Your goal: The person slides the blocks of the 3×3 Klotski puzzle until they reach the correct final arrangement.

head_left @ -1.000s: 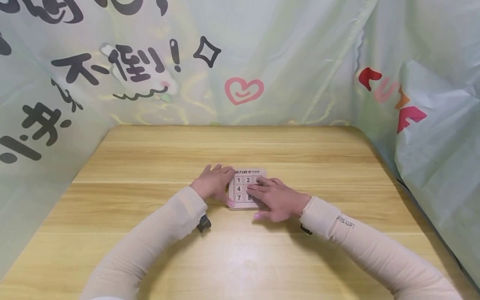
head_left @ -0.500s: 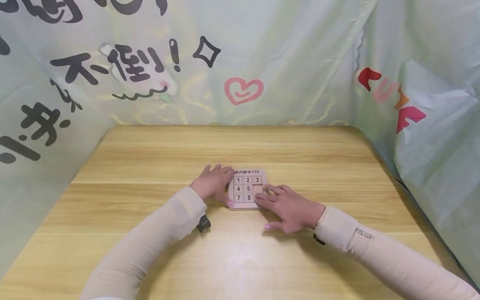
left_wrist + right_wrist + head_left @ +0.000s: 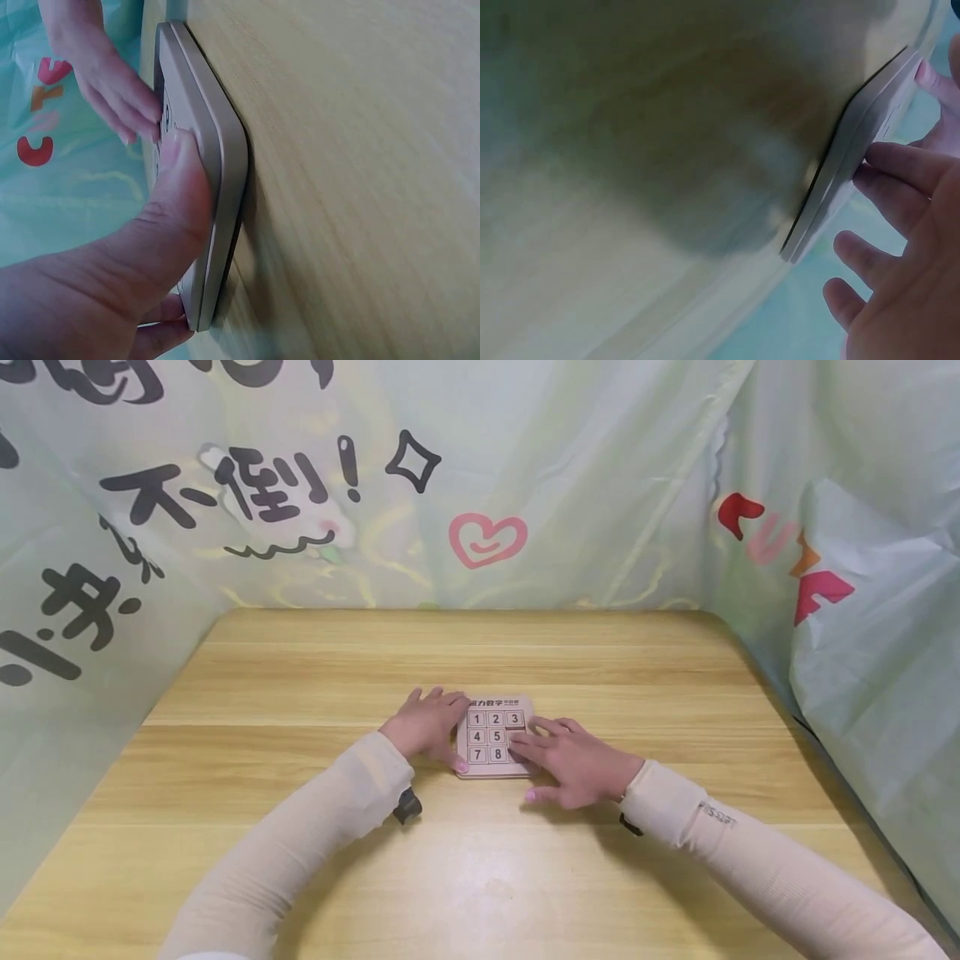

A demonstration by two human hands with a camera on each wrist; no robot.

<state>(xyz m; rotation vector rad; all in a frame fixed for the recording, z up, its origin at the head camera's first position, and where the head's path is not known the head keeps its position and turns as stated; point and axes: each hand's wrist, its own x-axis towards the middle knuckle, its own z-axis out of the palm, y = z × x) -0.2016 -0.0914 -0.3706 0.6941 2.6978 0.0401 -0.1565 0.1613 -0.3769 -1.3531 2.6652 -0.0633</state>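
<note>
A number slide puzzle [image 3: 487, 737] lies flat on the wooden table in the head view, its printed title along the far side. Rows 1-2-3, 4-5 and 7-8 are readable; a gap shows right of 5, and the near right cell is covered by fingers. My left hand [image 3: 426, 727] holds the left edge, with the thumb [image 3: 180, 180] over its top near one corner and fingers at the far corner. My right hand [image 3: 579, 763] reaches in from the right, its outstretched fingertips [image 3: 874, 154] touching the puzzle's right part, its thumb apart from the puzzle.
The pale wooden table [image 3: 480, 868] extends around the puzzle on all sides. Behind and beside it hangs a light green printed cloth [image 3: 585, 485]. A dark cable [image 3: 855, 802] runs along the table's right side.
The right hand drew back to the right and nearer, uncovering tiles 3 and 5 and a gap, then shifted slightly away from me. The left hand and the puzzle stayed in place.
</note>
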